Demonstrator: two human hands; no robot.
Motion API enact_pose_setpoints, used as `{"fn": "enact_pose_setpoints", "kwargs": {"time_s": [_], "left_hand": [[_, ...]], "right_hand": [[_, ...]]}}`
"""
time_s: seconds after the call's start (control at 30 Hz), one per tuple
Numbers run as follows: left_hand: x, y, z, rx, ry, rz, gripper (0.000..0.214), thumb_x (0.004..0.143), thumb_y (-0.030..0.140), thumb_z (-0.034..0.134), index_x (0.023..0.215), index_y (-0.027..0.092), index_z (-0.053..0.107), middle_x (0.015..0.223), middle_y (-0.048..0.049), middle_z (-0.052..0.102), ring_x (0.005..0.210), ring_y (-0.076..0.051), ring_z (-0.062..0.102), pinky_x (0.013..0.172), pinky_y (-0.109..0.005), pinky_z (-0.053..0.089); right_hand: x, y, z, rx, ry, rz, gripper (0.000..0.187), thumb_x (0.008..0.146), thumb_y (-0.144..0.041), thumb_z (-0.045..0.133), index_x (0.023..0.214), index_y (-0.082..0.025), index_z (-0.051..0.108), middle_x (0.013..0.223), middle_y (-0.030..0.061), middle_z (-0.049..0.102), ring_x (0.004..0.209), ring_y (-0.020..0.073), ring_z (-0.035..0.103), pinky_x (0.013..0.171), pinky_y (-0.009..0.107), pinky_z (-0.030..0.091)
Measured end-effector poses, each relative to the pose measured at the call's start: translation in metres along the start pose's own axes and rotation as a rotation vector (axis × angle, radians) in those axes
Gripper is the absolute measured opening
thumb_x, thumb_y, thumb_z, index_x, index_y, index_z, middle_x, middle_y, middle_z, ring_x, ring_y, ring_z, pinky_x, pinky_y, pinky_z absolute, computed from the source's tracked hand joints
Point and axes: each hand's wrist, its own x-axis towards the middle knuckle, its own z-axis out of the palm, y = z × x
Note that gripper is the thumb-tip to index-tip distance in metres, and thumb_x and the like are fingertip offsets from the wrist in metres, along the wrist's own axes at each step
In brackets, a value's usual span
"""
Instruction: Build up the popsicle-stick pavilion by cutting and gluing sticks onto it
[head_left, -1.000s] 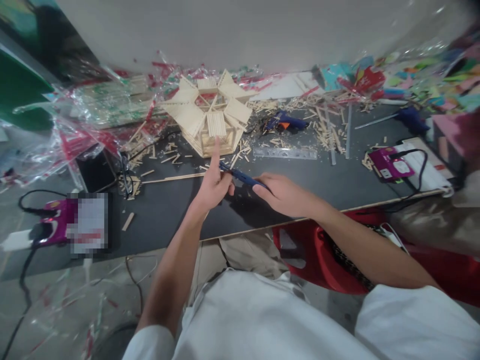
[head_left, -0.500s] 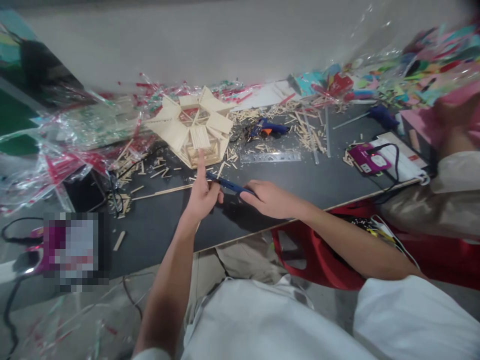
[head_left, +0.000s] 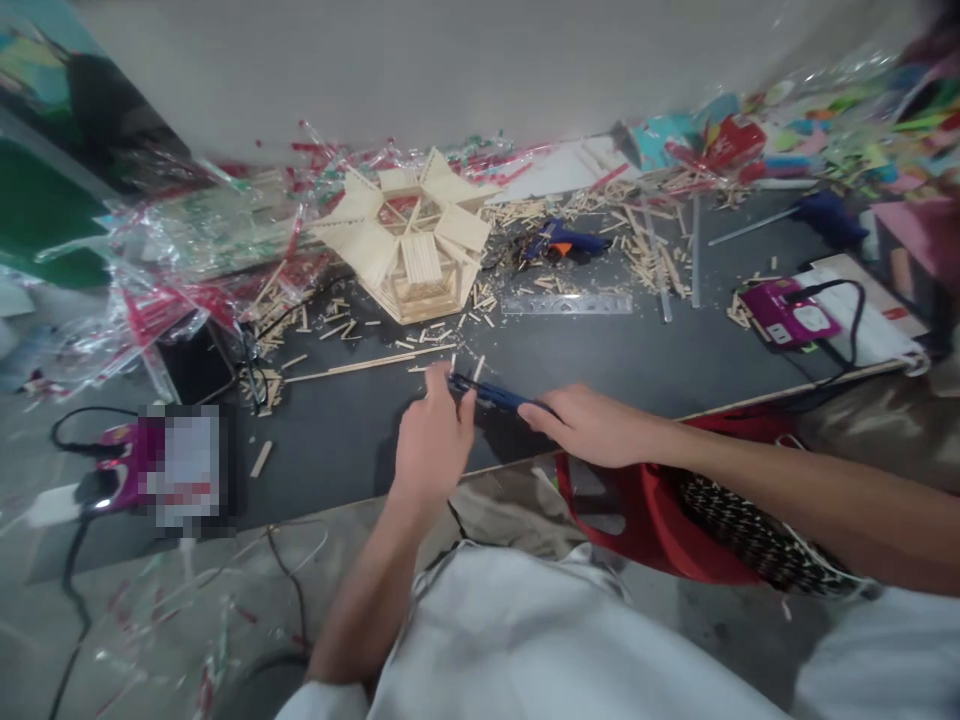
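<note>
My right hand (head_left: 589, 425) is closed round the handles of a blue cutter (head_left: 491, 394), whose tip points left over the dark board (head_left: 600, 350). My left hand (head_left: 433, 440) pinches a thin wooden stick (head_left: 452, 377) right at the cutter's tip. Behind both hands stands a model roof of pale wooden sticks (head_left: 411, 245), fan-shaped, with short stick offcuts scattered around it. One long stick (head_left: 367, 364) lies flat between the model and my left hand.
A blue glue gun (head_left: 564, 240) and a clear ruler (head_left: 567, 304) lie right of the model. Purple power adapters (head_left: 787, 320) with black cables sit at right, and another at left (head_left: 120, 460). Crumpled cellophane (head_left: 150, 270) covers the left. A red basket (head_left: 675, 520) sits under the board's edge.
My left index finger, earlier pointing up at the model, has curled down into a pinch at the cutter's tip. Both hands have drawn back a little from the model.
</note>
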Motion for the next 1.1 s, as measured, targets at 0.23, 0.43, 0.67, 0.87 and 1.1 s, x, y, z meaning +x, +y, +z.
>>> {"fn": "enact_pose_setpoints", "kwargs": {"time_s": [0.23,0.43,0.67,0.87,1.1], "left_hand": [[-0.034,0.008,0.009,0.177,-0.165,-0.091,0.006,0.11,0.027,0.056,0.108,0.022,0.052,0.084,-0.0066,0.079,0.082,-0.029,0.079,0.065,-0.03,0.036],[-0.042,0.002,0.012,0.189,-0.187,0.012,0.014,0.111,0.023,0.051,0.097,0.023,0.051,0.082,-0.005,0.076,0.077,-0.024,0.075,0.064,-0.029,0.031],[-0.061,-0.011,0.021,0.027,-0.102,0.032,0.018,0.108,0.022,0.048,0.091,0.026,0.046,0.07,0.0023,0.065,0.064,-0.018,0.066,0.062,-0.026,0.03],[-0.071,-0.015,0.028,-0.036,-0.006,0.009,0.018,0.104,0.022,0.052,0.087,0.025,0.047,0.066,0.0037,0.061,0.059,-0.015,0.062,0.061,-0.024,0.031],[-0.076,-0.017,0.03,-0.026,0.055,-0.004,0.022,0.105,0.023,0.051,0.084,0.025,0.044,0.064,0.0047,0.056,0.056,-0.014,0.056,0.059,-0.023,0.029]], "right_hand": [[-0.019,0.003,0.018,-0.03,-0.06,0.019,0.063,0.116,-0.052,0.023,0.083,-0.02,0.066,0.088,0.0129,0.077,0.082,0.0258,0.071,0.073,0.034,0.038],[-0.024,0.003,0.025,-0.042,-0.067,0.041,0.064,0.116,-0.053,0.024,0.084,-0.019,0.068,0.087,0.0133,0.077,0.082,0.0264,0.072,0.072,0.034,0.04],[-0.027,-0.001,0.029,-0.084,-0.106,0.035,0.064,0.115,-0.056,0.028,0.091,-0.017,0.073,0.095,0.0161,0.079,0.09,0.0309,0.075,0.071,0.035,0.04],[-0.024,-0.002,0.023,-0.09,-0.17,0.015,0.066,0.114,-0.057,0.026,0.09,-0.017,0.072,0.095,0.0173,0.079,0.09,0.0326,0.075,0.072,0.038,0.041],[-0.024,-0.009,0.023,-0.125,-0.182,0.041,0.066,0.114,-0.059,0.024,0.087,-0.019,0.069,0.093,0.0161,0.078,0.087,0.0304,0.074,0.072,0.036,0.043]]}}
